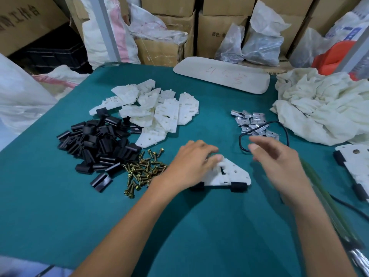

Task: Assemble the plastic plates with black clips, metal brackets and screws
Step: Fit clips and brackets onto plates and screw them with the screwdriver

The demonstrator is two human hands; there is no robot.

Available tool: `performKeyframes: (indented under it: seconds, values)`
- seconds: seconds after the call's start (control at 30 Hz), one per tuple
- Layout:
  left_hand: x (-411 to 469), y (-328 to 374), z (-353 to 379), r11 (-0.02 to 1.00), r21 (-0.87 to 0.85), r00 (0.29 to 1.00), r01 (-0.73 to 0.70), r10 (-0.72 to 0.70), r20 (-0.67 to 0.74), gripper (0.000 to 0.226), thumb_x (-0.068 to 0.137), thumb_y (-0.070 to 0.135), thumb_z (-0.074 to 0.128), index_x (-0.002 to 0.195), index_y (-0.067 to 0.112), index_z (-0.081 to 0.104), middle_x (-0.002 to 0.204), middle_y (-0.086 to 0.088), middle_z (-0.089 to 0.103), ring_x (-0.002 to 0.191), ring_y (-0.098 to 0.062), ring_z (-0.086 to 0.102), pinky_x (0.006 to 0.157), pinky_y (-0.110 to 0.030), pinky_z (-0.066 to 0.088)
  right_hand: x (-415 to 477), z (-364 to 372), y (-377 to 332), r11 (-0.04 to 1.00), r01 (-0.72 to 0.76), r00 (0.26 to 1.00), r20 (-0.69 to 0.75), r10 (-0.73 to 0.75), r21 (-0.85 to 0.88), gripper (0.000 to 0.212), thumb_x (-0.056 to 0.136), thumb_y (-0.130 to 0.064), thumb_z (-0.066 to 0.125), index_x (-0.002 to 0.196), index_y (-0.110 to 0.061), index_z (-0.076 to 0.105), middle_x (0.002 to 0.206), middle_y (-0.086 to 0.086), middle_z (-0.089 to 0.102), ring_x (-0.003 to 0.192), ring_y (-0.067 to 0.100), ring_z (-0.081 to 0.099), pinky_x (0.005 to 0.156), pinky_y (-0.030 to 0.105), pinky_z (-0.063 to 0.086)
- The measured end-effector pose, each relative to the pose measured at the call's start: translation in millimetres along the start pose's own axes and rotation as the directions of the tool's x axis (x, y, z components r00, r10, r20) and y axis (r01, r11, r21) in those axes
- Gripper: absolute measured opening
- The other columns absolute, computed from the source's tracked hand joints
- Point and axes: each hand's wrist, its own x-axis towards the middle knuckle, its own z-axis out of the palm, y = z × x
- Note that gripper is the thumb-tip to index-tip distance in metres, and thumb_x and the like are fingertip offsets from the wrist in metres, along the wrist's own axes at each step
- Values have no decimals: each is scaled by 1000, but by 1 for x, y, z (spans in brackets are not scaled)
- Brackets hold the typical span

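The green surface (60, 206) has a big pile of white plates (159, 108) in the upper middle, so lots are left. My right hand (279, 156) hovers at middle right, grip spread and empty. My left hand (191, 162), grip flat, presses one plate (233, 172) in the middle. It wears two black clips (238, 186); brackets (253, 122) and screws (141, 168) come next, I think.

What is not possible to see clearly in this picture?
Head view:
- plate: left part hidden under the left hand; grip unclear.
- right hand: motion blur smears its fingertips.
- second plate: cut off by the right edge.
- greenish rod: blurred, identity unclear.
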Motion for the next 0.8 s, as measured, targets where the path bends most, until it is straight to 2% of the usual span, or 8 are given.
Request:
performKeyframes:
  seconds: [0.13, 0.23, 0.3, 0.4, 0.47, 0.6, 0.7, 0.8]
  values:
    - [-18, -45, -27, 989, 120, 963, 89, -55, -264, 16, 101, 26, 56, 109, 23, 69, 103, 1, 68, 102, -26, 57, 96, -44, 42, 15, 44, -28, 949, 209, 961, 231, -153, -238, 18, 96, -20, 67, 110, -27, 76, 104, -19, 74, 94, -6, 65, 82, 6, 45]
    - [-31, -73, -47, 911, 300, 942, 283, -207, -263, 21, 99, 35, 59, 116, 27, 69, 109, -2, 65, 107, -29, 52, 94, -43, 39, 30, 93, -36, 826, 380, 868, 468, -163, -417, 24, 99, -23, 63, 121, -24, 74, 115, -8, 73, 107, 9, 63, 100, 27, 47]
    - [-46, -94, -63, 837, 393, 922, 382, -314, -227, 30, 99, 45, 56, 124, 33, 66, 114, -5, 60, 109, -31, 46, 94, -42, 37, 36, 144, -43, 746, 478, 780, 614, -118, -464, 30, 101, -24, 60, 131, -26, 68, 126, -1, 69, 120, 20, 60, 102, 39, 48]
    - [-47, -94, -56, 847, 403, 935, 347, -277, -222, 29, 99, 45, 56, 124, 38, 68, 109, -4, 58, 103, -29, 44, 92, -41, 40, 46, 169, -32, 609, 583, 729, 677, -100, -538, 32, 102, -22, 60, 133, -26, 66, 123, 6, 64, 120, 29, 57, 89, 41, 51]
    - [-47, -92, -53, 881, 337, 933, 332, -254, -256, 22, 98, 42, 60, 115, 36, 72, 101, 0, 54, 98, -26, 41, 92, -40, 39, 49, 172, -26, 589, 605, 725, 677, -130, -535, 25, 101, -23, 62, 123, -24, 71, 116, 5, 63, 112, 28, 58, 82, 38, 49]
    - [-50, -99, -55, 923, 214, 923, 321, -254, -289, 10, 95, 38, 65, 99, 31, 72, 93, 6, 55, 97, -23, 43, 92, -40, 39, 49, 160, -29, 702, 534, 755, 640, -145, -471, 8, 96, -30, 68, 98, -22, 70, 97, -6, 68, 96, 17, 63, 73, 31, 44]
    - [-54, -94, -49, 947, 172, 910, 271, -194, -365, 8, 96, 32, 65, 94, 24, 67, 87, 11, 61, 96, -22, 48, 90, -39, 39, 46, 123, -28, 882, 298, 872, 481, -95, -366, 9, 88, -26, 75, 87, -27, 67, 88, -14, 71, 85, 3, 66, 73, 21, 50]
    - [-55, -83, -40, 971, 96, 896, 218, -160, -414, 7, 97, 29, 63, 92, 25, 62, 74, 17, 57, 85, -16, 52, 80, -34, 40, 37, 75, -19, 972, 117, 928, 372, -34, -203, 17, 82, -15, 81, 80, -22, 66, 78, -10, 73, 69, 3, 64, 64, 16, 48]
